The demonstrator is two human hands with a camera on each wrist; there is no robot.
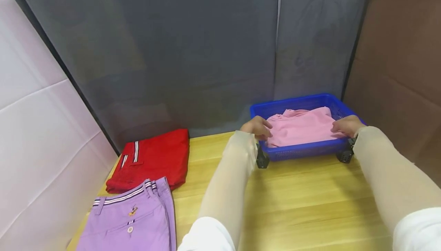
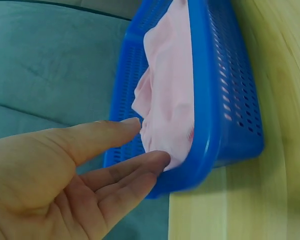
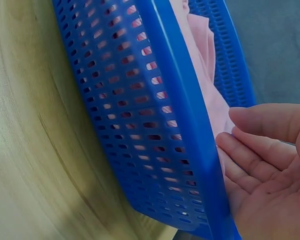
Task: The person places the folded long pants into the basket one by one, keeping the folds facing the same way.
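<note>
Both sleeved forearms reach across the yellow wooden table [image 1: 303,201] to a blue perforated plastic basket [image 1: 303,152] at its far edge.

Folded pink cloth garment [image 1: 300,126] lies inside the basket. Left hand [image 1: 256,127] rests at the garment's left end, fingers [image 2: 121,172] straight and slightly apart, tips touching cloth. Right hand [image 1: 346,125] sits at the right end, fingers [image 3: 250,159] relaxed, together, against cloth and rim. Well left of the basket lie folded red shorts [image 1: 151,159], with folded lilac shorts [image 1: 132,220] nearer the camera.
</note>
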